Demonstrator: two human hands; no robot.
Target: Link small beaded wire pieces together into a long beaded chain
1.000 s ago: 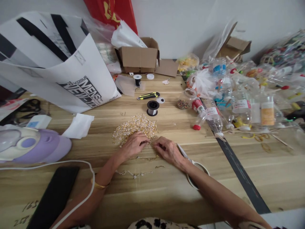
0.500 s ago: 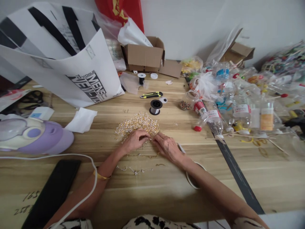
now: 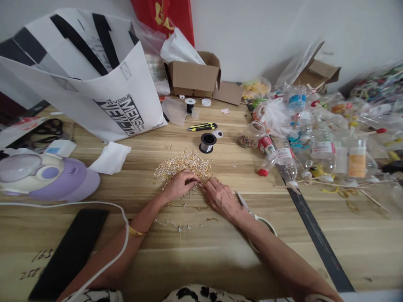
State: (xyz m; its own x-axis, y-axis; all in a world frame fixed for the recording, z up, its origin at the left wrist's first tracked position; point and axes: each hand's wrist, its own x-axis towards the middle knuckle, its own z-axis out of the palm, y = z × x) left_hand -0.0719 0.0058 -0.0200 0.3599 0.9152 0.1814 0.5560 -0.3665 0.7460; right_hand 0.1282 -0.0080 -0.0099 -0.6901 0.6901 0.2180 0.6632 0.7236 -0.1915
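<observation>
A loose heap of small gold and clear beads point(image 3: 185, 162) lies on the wooden table. At its near edge my left hand point(image 3: 181, 184) is closed, with thumb and fingertips pinched together; what they hold is too small to make out. Almost touching those fingertips, my right hand point(image 3: 220, 196) is closed too, its fingers bent and their tips partly hidden. Just below the hands lies a gold chain point(image 3: 185, 206). Nearer to me rest a silver chain with clear stones point(image 3: 179, 227) and a short gold chain piece point(image 3: 212, 219). Scissors point(image 3: 266, 226) lie partly under my right forearm.
Beyond the heap stand a wire spool point(image 3: 208, 143) and a yellow-black utility knife point(image 3: 202, 126). Plastic bottles point(image 3: 323, 153) crowd the right side. At left are a large white bag point(image 3: 126, 96), a purple device point(image 3: 72, 180), a black slab point(image 3: 69, 251) and a white cable point(image 3: 124, 247).
My right hand has shifted slightly, its fingers more bent, and more of the scissors shows beside the forearm. My left hand keeps its pinch at the heap. The view has tilted a little.
</observation>
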